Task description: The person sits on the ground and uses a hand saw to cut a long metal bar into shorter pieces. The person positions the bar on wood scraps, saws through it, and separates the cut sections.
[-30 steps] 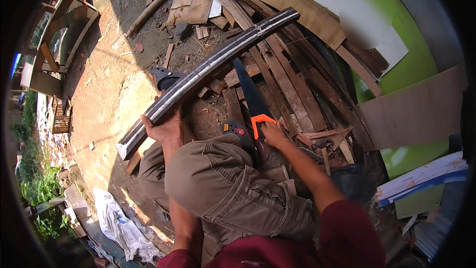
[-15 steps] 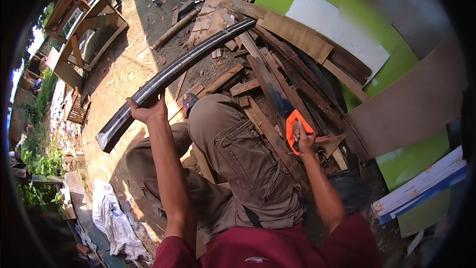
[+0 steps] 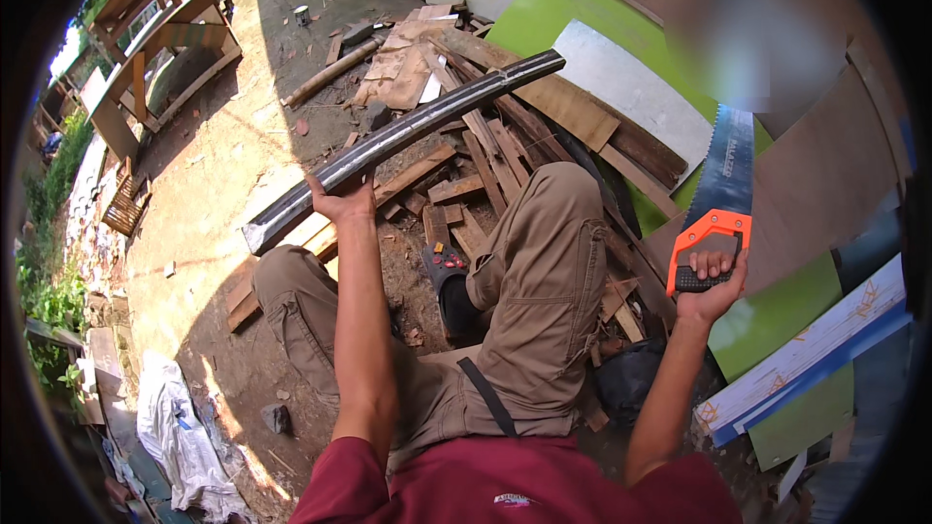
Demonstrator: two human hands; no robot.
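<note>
My left hand [image 3: 342,204] grips a long dark beam [image 3: 417,133] from below, near its closer end. Pale streaks run along the beam, which slants up to the right above my knees; its material is hard to make out. Off to the right, my right hand [image 3: 715,295] is wrapped round the orange and black handle of a handsaw [image 3: 726,167]. The saw's dark blade points upward, teeth to the left, well apart from the beam. Beneath the beam and past my legs lies a pile of wood offcuts [image 3: 456,186].
Green and white panels [image 3: 631,68] lean and lie at the right. A wooden frame-like piece of furniture [image 3: 165,39] stands far left. A white sack [image 3: 175,427] lies at lower left, a stone [image 3: 276,417] beside it. A round wooden pole [image 3: 335,73] rests beyond the beam.
The handsaw has swung up and to the right, away from the wood pile, in my right hand. The beam has shifted right with my left hand. My legs have spread apart.
</note>
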